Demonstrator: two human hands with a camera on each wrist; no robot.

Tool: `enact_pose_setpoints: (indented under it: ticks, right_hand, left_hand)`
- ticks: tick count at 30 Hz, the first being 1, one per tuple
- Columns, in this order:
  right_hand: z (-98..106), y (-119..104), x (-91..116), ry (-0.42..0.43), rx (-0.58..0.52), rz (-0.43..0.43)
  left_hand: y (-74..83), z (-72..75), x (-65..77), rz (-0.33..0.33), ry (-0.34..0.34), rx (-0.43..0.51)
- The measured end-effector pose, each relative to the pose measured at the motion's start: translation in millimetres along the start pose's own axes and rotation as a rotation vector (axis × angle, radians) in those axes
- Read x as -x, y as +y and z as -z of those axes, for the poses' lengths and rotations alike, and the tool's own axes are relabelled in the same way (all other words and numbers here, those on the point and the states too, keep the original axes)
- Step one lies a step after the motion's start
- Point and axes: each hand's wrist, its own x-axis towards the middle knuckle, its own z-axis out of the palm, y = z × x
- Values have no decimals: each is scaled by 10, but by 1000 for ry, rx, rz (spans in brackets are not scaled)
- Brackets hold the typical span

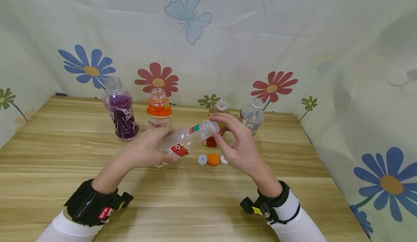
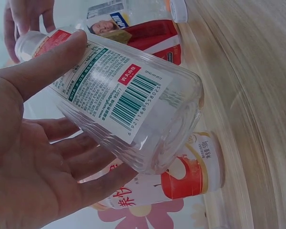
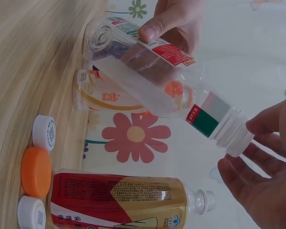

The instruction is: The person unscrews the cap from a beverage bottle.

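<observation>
My left hand (image 1: 148,148) grips a clear plastic bottle (image 2: 176,102) round its body, thumb over the label and fingers beneath. The bottle looks drained and is tilted, its neck pointing up towards the right. My right hand (image 1: 239,144) pinches the whitish cap (image 3: 238,136) at the bottle's top between thumb and fingers. On the table below lie an orange cap (image 1: 213,159) and two white caps, one of them the left white cap (image 3: 44,132). The right white cap (image 1: 223,160) is partly covered by my right hand in the head view.
Behind my hands stand several uncapped bottles: a purple one (image 1: 122,115), an orange-topped one (image 1: 159,110), a red and gold labelled one (image 3: 119,198) and a clear one (image 1: 252,117). A flowered cloth (image 1: 228,54) hangs along the wooden table's (image 1: 182,213) back and sides.
</observation>
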Motion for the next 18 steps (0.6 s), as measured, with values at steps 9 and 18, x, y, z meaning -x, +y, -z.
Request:
enact_pose_setpoints:
  ticks: [9,18]
  right_hand:
    - [-11,11,1,35,-7,-19]
    - [-45,9,35,69,65,-197]
  left_hand:
    - [5,-15,-11,7,3,-3]
    - [-9,-33,-32,12,10,8]
